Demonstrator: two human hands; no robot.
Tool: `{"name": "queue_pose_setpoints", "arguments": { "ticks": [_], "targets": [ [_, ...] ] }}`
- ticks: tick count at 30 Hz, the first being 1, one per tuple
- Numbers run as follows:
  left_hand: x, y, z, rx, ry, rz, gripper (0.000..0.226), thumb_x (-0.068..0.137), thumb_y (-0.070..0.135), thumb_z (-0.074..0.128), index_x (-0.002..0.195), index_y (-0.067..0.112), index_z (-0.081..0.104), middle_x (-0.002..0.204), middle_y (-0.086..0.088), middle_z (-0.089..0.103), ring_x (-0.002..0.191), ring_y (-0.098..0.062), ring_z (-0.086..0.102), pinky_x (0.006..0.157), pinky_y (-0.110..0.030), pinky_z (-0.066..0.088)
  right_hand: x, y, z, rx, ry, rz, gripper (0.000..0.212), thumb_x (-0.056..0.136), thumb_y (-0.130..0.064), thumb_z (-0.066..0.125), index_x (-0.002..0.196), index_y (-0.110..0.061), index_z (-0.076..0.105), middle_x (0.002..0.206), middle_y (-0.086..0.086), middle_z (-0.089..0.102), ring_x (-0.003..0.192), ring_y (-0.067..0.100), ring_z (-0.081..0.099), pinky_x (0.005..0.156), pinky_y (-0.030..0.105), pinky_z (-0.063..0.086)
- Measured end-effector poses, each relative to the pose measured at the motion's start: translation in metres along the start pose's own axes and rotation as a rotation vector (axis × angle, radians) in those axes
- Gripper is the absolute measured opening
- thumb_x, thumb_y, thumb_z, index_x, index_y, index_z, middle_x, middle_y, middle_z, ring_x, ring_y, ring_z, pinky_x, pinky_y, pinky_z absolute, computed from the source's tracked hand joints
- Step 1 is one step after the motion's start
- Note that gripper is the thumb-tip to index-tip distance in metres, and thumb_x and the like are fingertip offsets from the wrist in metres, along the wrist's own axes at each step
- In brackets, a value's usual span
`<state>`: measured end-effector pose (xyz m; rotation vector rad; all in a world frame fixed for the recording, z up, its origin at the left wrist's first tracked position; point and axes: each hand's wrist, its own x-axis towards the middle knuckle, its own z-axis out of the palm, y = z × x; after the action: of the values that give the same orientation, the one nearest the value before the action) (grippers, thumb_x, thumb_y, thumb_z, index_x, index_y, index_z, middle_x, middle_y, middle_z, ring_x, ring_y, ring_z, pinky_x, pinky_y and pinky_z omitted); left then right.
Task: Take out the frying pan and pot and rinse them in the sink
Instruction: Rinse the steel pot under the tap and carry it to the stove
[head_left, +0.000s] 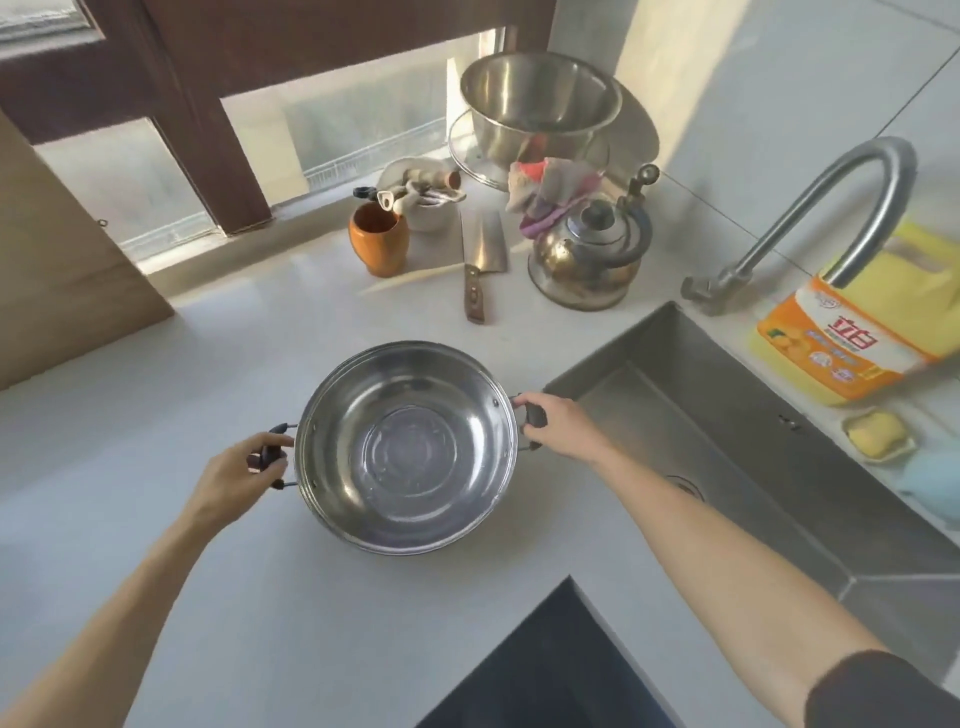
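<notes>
2 hands hold 1 shiny pot (408, 449) on the white table (208, 364). On the left, the left hand (234, 475) has its fingers closed around a black handle. On the right, the right hand (558, 423) has its fingers closed around the other handle. Just right of the pot is the sink (727, 441), under a bent tap (810, 213).
</notes>
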<state>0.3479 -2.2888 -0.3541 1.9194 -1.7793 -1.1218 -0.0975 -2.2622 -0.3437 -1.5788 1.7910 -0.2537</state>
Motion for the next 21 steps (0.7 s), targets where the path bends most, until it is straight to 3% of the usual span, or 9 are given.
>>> {"name": "queue_pose_setpoints", "arguments": {
  "ticks": [2,5,8,11,14,17,21],
  "targets": [
    [0.0,0.013,-0.002,0.01,-0.027,0.033,0.028,0.094,0.008,0.068,0.103,0.034,0.073,0.092,-0.003,0.075,0.068,-0.005,0.075,0.062,-0.008,0.045,-0.016,0.011,-0.007,0.111,0.066,-0.021,0.039,0.082,-0.01,0.064,0.115,-0.03,0.069,0.073,-0.021,0.061,0.073,0.006,0.063,0.079,0.038,0.059],
    [0.009,0.053,-0.001,-0.02,-0.118,0.142,0.03,0.093,0.008,0.071,0.109,0.033,0.073,0.094,-0.001,0.076,0.072,-0.013,0.077,0.07,-0.016,0.05,-0.058,0.034,-0.029,0.214,0.192,0.028,0.038,0.082,-0.007,0.069,0.115,-0.027,0.07,0.071,-0.032,0.06,0.064,-0.003,0.055,0.081,0.041,0.059],
    [0.032,0.108,0.02,-0.045,-0.226,0.292,0.036,0.092,0.008,0.073,0.117,0.034,0.07,0.097,0.001,0.076,0.076,-0.021,0.077,0.083,-0.038,0.059,-0.111,0.07,-0.058,0.276,0.267,0.097,0.038,0.082,-0.013,0.072,0.114,-0.034,0.069,0.088,-0.021,0.068,0.078,-0.002,0.06,0.083,0.035,0.055],
    [0.059,0.176,0.067,-0.001,-0.304,0.451,0.04,0.091,0.008,0.074,0.117,0.038,0.067,0.096,0.002,0.077,0.068,-0.016,0.071,0.08,-0.042,0.059,-0.162,0.112,-0.087,0.325,0.367,0.182,0.045,0.083,-0.01,0.073,0.108,-0.047,0.066,0.111,-0.017,0.07,0.098,-0.001,0.064,0.089,0.018,0.048],
    [0.07,0.242,0.129,0.054,-0.362,0.568,0.041,0.09,0.011,0.076,0.112,0.044,0.064,0.098,-0.001,0.076,0.069,-0.018,0.069,0.078,-0.039,0.059,-0.203,0.159,-0.108,0.391,0.459,0.28,0.047,0.084,-0.006,0.074,0.106,-0.047,0.065,0.115,-0.015,0.071,0.1,-0.003,0.066,0.087,0.021,0.047],
    [0.081,0.294,0.19,0.13,-0.426,0.637,0.039,0.089,0.019,0.077,0.111,0.047,0.062,0.097,0.001,0.074,0.077,-0.02,0.071,0.079,-0.035,0.06,-0.227,0.211,-0.118,0.405,0.488,0.366,0.044,0.083,-0.008,0.074,0.112,-0.04,0.065,0.118,-0.011,0.071,0.106,0.008,0.067,0.093,0.03,0.051],
    [0.103,0.337,0.26,0.28,-0.493,0.654,0.034,0.09,0.026,0.075,0.116,0.044,0.062,0.097,0.001,0.073,0.083,-0.019,0.071,0.08,-0.032,0.057,-0.225,0.276,-0.105,0.407,0.487,0.446,0.045,0.082,-0.015,0.073,0.105,-0.052,0.06,0.118,-0.017,0.068,0.112,0.011,0.064,0.099,0.038,0.05]
  ]
}}
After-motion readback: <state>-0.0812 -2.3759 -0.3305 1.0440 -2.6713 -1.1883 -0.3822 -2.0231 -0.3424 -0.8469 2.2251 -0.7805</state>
